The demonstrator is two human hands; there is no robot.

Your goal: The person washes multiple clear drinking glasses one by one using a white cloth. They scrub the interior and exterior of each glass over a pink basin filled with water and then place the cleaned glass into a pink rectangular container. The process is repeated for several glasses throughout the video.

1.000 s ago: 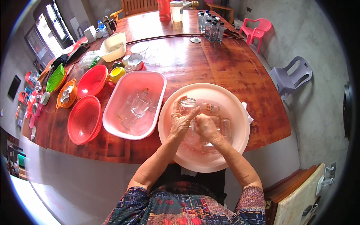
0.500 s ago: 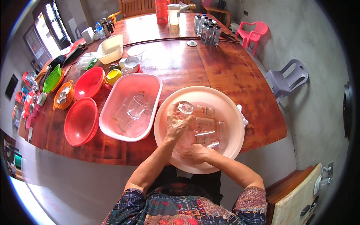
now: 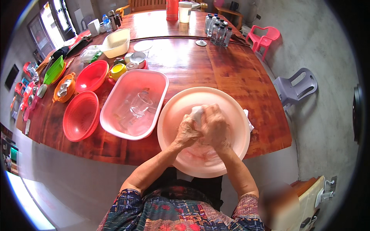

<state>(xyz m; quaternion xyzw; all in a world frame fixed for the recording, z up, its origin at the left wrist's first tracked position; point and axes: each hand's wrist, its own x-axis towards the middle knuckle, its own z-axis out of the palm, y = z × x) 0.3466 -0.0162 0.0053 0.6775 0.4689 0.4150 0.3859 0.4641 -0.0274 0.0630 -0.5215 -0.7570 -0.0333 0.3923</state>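
Note:
Both my hands are together over the round pale-pink basin. My left hand is closed round a drinking glass, which is now mostly hidden by the fingers and the cloth. Pressed against it from the right, my right hand grips a white cloth at the glass's top end. The other glasses lying in the basin are hard to make out behind my hands and arms. On the left stands a pink rectangular tub; several clear glasses lie in it.
Left of the tub are a red colander, a red bowl and an orange basket. A cream tub and stacked cups are farther back. Several clear bottles stand at the far right. A crumpled white tissue lies beside the basin.
My right hand has come up from the basin's bottom to the glass in my left hand, bringing a white cloth onto it. The view has shifted slightly.

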